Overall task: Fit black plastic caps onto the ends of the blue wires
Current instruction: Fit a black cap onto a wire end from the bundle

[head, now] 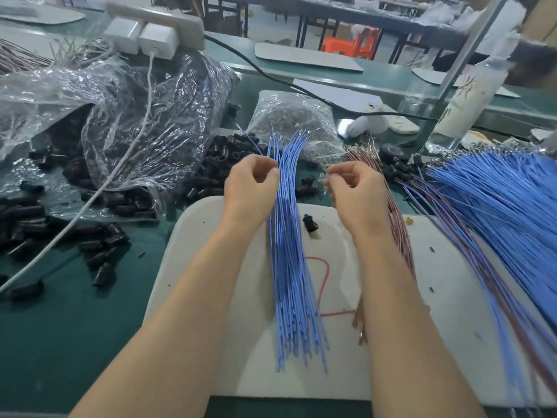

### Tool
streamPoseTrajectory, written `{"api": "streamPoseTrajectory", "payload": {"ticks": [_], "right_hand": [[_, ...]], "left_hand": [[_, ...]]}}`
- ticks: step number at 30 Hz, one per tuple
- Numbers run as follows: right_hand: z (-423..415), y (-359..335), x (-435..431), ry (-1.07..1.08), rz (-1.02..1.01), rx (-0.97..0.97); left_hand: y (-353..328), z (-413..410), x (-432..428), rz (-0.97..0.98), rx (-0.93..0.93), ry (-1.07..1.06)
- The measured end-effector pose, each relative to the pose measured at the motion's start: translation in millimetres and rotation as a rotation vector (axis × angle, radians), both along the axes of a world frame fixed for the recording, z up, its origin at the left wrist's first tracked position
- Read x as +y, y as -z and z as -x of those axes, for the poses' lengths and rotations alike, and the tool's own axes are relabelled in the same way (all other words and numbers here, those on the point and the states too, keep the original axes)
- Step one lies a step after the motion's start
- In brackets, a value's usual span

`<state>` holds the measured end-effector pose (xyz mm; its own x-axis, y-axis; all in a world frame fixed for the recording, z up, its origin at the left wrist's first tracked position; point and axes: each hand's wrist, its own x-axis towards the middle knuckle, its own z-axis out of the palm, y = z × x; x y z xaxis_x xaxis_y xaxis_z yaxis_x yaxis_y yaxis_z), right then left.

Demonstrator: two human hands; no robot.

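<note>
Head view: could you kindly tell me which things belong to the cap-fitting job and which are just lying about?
Job: thin blue wires; small black plastic caps; white plastic work board.
Lying about: white power strip; white remote control; thin red wire.

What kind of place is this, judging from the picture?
Probably a factory assembly bench: blue wires lie in bundles, black plastic caps spill from a clear bag, and more long worktables stand behind.

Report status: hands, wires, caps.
Left hand pinches blue wire bundle. Right hand pinches small piece, unclear. One black cap loose on white board.
</note>
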<state>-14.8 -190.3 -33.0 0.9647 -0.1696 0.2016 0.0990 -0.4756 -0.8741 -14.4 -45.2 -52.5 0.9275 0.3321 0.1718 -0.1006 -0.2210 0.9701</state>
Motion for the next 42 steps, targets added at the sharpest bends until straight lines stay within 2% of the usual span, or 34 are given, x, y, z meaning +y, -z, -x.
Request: {"api": "streamPoseTrajectory", "payload": {"ticks": [2,4,6,8,10,14,16,18,24,32,34,36,39,42], "right_hand": [[7.2,-7.2,-12.9,-0.163,0.248,0.194],[11.1,-9.8,-16.5,-0.292,0.385,0.370],[12.7,-9.5,-8.4,-0.332,0.452,0.403],[11.5,-7.1,-0.4,-0.345,0.473,0.372],[8.4,-4.7,1.1,-0.292,0.380,0.298],[2.5,-3.9,-4.0,-0.026,-0.030,0.063],[2.8,-1.9,1.7,-0.036,-0.204,0.053],[2.8,1.0,9.6,-0.080,-0.277,0.066],[2.2,4.2,18.5,-0.213,-0.477,0.097],[0.3,8.6,13.9,-0.111,-0.152,-0.030],[1.6,9.5,13.1,-0.080,0.037,-0.084],[3.3,10.5,15.5,-0.110,0.266,-0.006],[4.2,15.1,23.3,-0.155,0.531,0.219],[4.4,15.3,27.6,-0.143,0.528,0.229]], "left_hand": [[-1.4,-0.2,3.7,0.131,0.037,-0.013],[-3.2,-0.1,4.3,0.294,0.084,-0.013],[-4.9,-0.7,5.8,0.388,0.110,-0.011],[-5.6,-1.4,7.3,0.404,0.122,0.000],[-5.8,-1.2,7.9,0.352,0.133,0.038],[-7.0,4.9,1.5,0.189,0.149,0.265],[-7.2,7.4,-3.1,0.148,0.136,0.365],[-8.2,8.9,-5.4,0.156,0.131,0.398],[-6.5,6.9,-1.6,0.185,0.122,0.310],[-6.4,4.3,-0.8,0.318,0.144,0.200],[-6.0,3.6,-0.9,0.326,0.131,0.158],[-6.4,2.2,0.7,0.337,0.112,0.090],[-9.7,1.5,4.8,0.540,0.092,0.051],[-14.3,1.3,7.2,0.851,0.080,0.098]]}}
